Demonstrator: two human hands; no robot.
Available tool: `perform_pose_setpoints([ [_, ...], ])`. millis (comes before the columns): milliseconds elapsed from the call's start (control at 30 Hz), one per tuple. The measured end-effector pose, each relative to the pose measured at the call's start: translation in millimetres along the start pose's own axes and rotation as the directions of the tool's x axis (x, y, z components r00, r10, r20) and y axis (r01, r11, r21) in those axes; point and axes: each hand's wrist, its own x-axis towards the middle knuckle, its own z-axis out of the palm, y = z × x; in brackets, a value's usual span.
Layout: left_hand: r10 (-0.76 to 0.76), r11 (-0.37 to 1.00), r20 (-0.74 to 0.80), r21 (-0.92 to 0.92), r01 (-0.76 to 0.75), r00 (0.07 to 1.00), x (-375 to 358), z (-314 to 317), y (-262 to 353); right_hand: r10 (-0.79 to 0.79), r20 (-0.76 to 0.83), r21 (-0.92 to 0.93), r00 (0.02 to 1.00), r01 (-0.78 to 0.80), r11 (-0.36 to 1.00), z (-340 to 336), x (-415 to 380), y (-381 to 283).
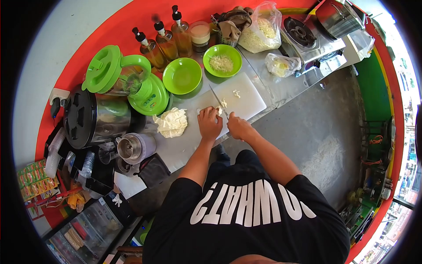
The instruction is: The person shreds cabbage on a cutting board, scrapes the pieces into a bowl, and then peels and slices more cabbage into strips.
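On the white cutting board (248, 97), my right hand (239, 127) is closed round the handle of a knife (217, 97), whose blade points up and to the left. Just left of the blade, my left hand (209, 123) rests on the board with bent fingers against a small pale piece (219, 111). Small cut pieces (236, 93) lie on the board beyond the blade. A pale, leafy cabbage-like chunk (171, 122) sits on the counter to the left. Beyond the board is a green bowl with pale shreds (221, 63), beside another green bowl (182, 76).
A green-lidded blender (105, 70), a black-lidded pot (81, 116) and a metal cup (130, 148) stand at the left. Pump bottles (166, 42) line the wall. Plastic bags (260, 35) and a stove (301, 33) are at the back right.
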Motion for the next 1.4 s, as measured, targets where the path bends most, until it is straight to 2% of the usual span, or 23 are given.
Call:
perform_pose_setpoints([
  [100, -0.003, 1.0, 0.012, -0.029, 0.004, 1.0, -3, 1, -2, 0.009, 0.031, -0.015, 0.999, -0.009, 1.0, 16, -6, -2],
  [267, -0.005, 0.999, -0.004, -0.038, 0.005, 1.0, -3, 5, -6, -0.088, -0.132, -0.172, 0.987, 0.065, 0.983, 46, 2, 9],
  [467, 0.004, 0.999, 0.003, -0.053, -0.004, 1.0, -2, 4, -6, -0.099, -0.11, -0.107, 0.989, 0.087, 0.99, 24, 25, 7],
  [600, 0.0, 0.999, -0.004, -0.037, -0.001, 1.0, -2, 2, -3, -0.123, -0.156, -0.121, 0.98, 0.105, 0.987, 27, 25, 35],
  [700, -0.01, 0.999, -0.003, -0.031, 0.01, 1.0, 3, 3, -4, -0.113, -0.146, -0.173, 0.983, 0.088, 0.981, 11, 12, 49],
  [800, -0.018, 0.999, -0.005, -0.031, 0.018, 1.0, -2, 5, -3, -0.066, -0.2, -0.173, 0.977, 0.031, 0.984, 6, 2, 61],
  [867, -0.001, 0.999, -0.024, -0.033, 0.0, 1.0, 1, 3, -4, -0.076, -0.235, -0.073, 0.969, 0.06, 0.996, 3, 0, 64],
  [933, -0.136, 0.99, 0.112, -0.018, 0.139, 0.984, 3, 3, -3, -0.12, -0.223, -0.11, 0.967, 0.097, 0.989, -5, -11, 56],
  [967, -0.134, 0.99, 0.107, -0.015, 0.137, 0.985, 6, 4, -2, -0.156, -0.204, -0.149, 0.966, 0.126, 0.981, -7, -16, 54],
  [1033, -0.302, 0.953, 0.236, 0.076, 0.293, 0.923, 17, 0, 6, -0.18, -0.179, -0.15, 0.967, 0.154, 0.977, -6, -20, 58],
  [1067, -0.306, 0.952, 0.228, 0.081, 0.295, 0.924, 22, -3, 10, -0.202, -0.153, -0.149, 0.967, 0.18, 0.972, -6, -20, 59],
  [1133, -0.531, 0.847, 0.333, 0.193, 0.496, 0.779, 30, -8, 16, -0.225, -0.155, -0.167, 0.962, 0.199, 0.966, -4, -20, 64],
  [1167, -0.537, 0.843, 0.325, 0.196, 0.5, 0.778, 30, -8, 16, -0.238, -0.156, -0.185, 0.959, 0.208, 0.961, -5, -18, 68],
  [1233, -0.479, 0.878, 0.266, 0.135, 0.46, 0.836, 28, -5, 14, -0.25, -0.149, -0.199, 0.957, 0.218, 0.955, -7, -12, 78],
  [1267, -0.488, 0.873, 0.258, 0.14, 0.467, 0.834, 25, -3, 14, -0.252, -0.144, -0.211, 0.957, 0.219, 0.953, -8, -9, 83],
  [1300, -0.352, 0.936, 0.131, 0.067, 0.346, 0.927, 21, -3, 17, -0.261, -0.136, -0.213, 0.956, 0.23, 0.95, -11, -7, 88],
  [1333, -0.207, 0.978, -0.006, 0.016, 0.207, 0.978, 16, -3, 20, -0.288, -0.161, -0.245, 0.944, 0.244, 0.938, -14, -6, 93],
  [1367, -0.217, 0.976, -0.006, 0.026, 0.217, 0.976, 12, -4, 24, -0.312, -0.183, -0.275, 0.932, 0.257, 0.927, -16, -6, 98],
  [1400, -0.145, 0.989, 0.047, 0.007, 0.144, 0.988, 8, -5, 27, -0.32, -0.172, -0.272, 0.932, 0.267, 0.924, -15, -5, 106],
])
